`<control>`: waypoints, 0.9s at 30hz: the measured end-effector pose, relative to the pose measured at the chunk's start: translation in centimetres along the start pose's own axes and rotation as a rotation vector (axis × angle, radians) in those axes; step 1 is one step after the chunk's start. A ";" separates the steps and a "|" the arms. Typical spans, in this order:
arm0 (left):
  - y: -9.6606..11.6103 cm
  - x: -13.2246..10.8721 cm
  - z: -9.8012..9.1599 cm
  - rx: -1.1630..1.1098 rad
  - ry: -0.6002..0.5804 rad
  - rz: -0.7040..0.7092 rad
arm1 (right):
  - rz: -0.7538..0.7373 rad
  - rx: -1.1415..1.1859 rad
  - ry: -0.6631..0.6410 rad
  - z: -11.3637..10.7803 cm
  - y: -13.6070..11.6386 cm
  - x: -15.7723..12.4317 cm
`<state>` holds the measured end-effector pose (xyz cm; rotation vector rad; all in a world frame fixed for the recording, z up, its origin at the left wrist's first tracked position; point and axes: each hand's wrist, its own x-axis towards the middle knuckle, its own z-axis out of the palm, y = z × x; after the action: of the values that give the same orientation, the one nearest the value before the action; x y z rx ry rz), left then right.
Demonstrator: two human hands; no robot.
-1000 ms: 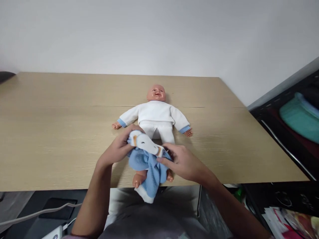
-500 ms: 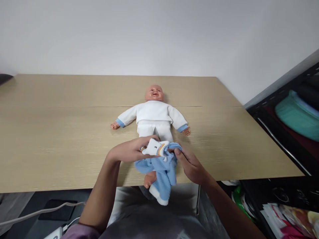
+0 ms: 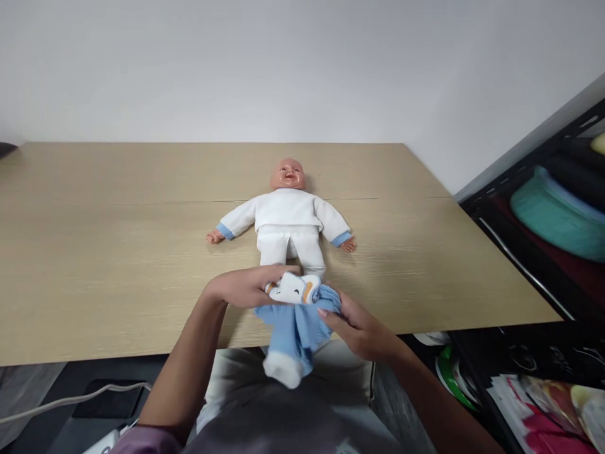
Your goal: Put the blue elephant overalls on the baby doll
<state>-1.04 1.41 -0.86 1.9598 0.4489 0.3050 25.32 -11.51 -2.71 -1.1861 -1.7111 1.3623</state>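
I log: doll (image 3: 287, 208), twelve o'clock, dressed in white; blue garment (image 3: 295, 328), six o'clock, apparently unworn, gripped by left hand (image 3: 249, 287) and right hand (image 3: 357, 326).

A wide wooden table (image 3: 118, 271) has a pale brown top, and a thin line runs across it from left to right. Behind its far edge stands a plain, light grey wall (image 3: 212, 69). At the far left corner, a small part of a dark object (image 3: 7, 149) is seen. On the right there is a black shelf (image 3: 517, 265), and a teal thing (image 3: 558, 214) is lying on it. At the near right are some papers (image 3: 507, 403) and a green ring (image 3: 447, 372). At the near left, a pale cable (image 3: 70, 402) passes over a dark flat object (image 3: 106, 407).
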 end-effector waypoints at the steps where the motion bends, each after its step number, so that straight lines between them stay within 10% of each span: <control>1: -0.2 -0.1 0.0 -0.032 0.011 -0.009 | 0.024 0.016 0.007 0.3 0.3 -0.2; 14: 0.5 0.9 0.3 -0.217 -0.264 -0.063 | 0.250 0.042 -0.015 1.4 -1.9 -0.7; 23: 0.5 1.2 0.9 -0.279 0.051 -0.149 | -0.023 -0.077 0.546 3.6 -0.6 -0.3; 27: 0.2 1.2 1.0 -0.339 0.142 -0.246 | 0.015 -0.071 0.606 3.6 -0.9 0.0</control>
<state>0.44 1.04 -1.04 1.5410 0.6782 0.3391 21.90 -12.95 -2.80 -1.4661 -1.3181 0.8281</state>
